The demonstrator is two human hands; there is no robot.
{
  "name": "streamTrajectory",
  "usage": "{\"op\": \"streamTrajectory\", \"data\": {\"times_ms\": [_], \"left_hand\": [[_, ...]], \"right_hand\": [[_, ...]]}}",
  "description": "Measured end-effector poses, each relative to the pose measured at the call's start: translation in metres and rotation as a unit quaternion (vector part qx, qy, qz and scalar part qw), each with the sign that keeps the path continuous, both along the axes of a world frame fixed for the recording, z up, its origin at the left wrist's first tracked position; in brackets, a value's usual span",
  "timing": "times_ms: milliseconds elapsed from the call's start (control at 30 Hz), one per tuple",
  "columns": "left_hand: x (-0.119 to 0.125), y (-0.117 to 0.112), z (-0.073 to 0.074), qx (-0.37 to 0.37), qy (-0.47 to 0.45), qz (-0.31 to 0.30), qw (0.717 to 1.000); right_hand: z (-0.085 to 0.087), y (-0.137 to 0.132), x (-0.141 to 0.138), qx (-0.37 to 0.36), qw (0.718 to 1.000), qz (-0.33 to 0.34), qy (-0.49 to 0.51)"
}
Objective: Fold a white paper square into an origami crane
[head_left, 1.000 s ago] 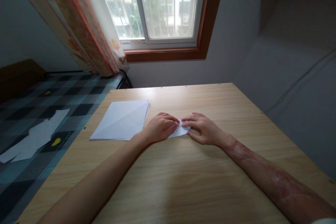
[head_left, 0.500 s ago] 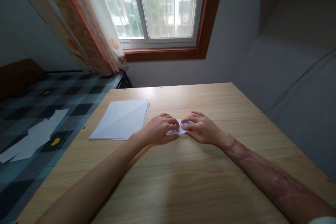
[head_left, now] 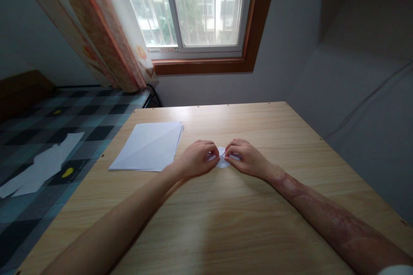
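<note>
A small folded piece of white paper (head_left: 222,163) lies on the wooden table (head_left: 206,223) between my hands. On its left side, my left hand (head_left: 200,157) pinches the paper between thumb and fingers. The opposite side is pinched by my right hand (head_left: 245,155), its fingers curled over the edge. Both hands hide much of the paper, so its full shape cannot be made out. Left of my left hand rests a stack of white paper sheets (head_left: 145,148), the top one marked by a diagonal crease.
Strips of white paper (head_left: 45,165) lie on a bed with a checked cover (head_left: 19,227), left of the table. Behind the table are a window (head_left: 209,8) with a brown frame and an orange-patterned curtain (head_left: 109,30). A wall (head_left: 364,94) runs along the right.
The fingers of both hands have curled from lying spread over the paper into pinches at its two sides. More of the paper's middle now shows between them.
</note>
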State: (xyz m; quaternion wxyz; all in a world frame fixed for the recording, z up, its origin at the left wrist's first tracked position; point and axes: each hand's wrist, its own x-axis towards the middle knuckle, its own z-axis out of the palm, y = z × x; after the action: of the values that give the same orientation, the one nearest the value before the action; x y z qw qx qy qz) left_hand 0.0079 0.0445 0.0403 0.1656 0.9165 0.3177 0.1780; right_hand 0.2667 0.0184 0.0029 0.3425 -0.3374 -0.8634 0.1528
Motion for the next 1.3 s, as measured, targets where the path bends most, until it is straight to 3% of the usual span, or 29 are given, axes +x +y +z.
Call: {"op": "streamTrajectory", "data": {"times_ms": [200, 733, 933, 1300], "left_hand": [[0.003, -0.003, -0.001, 0.005, -0.001, 0.023, 1.0], [0.002, -0.008, -0.001, 0.115, 0.076, -0.051, 0.989], [0.0, -0.005, -0.004, 0.137, 0.118, -0.076, 0.981], [0.001, -0.007, 0.009, 0.137, 0.153, -0.109, 0.973]], "right_hand": [[-0.003, 0.001, 0.0, -0.005, 1.0, -0.015, 0.002], [-0.004, 0.001, 0.003, -0.037, 0.999, -0.012, 0.006], [-0.002, 0.003, 0.014, -0.056, 0.998, -0.006, -0.018], [0.005, 0.013, 0.044, -0.142, 0.987, 0.037, -0.065]]}}
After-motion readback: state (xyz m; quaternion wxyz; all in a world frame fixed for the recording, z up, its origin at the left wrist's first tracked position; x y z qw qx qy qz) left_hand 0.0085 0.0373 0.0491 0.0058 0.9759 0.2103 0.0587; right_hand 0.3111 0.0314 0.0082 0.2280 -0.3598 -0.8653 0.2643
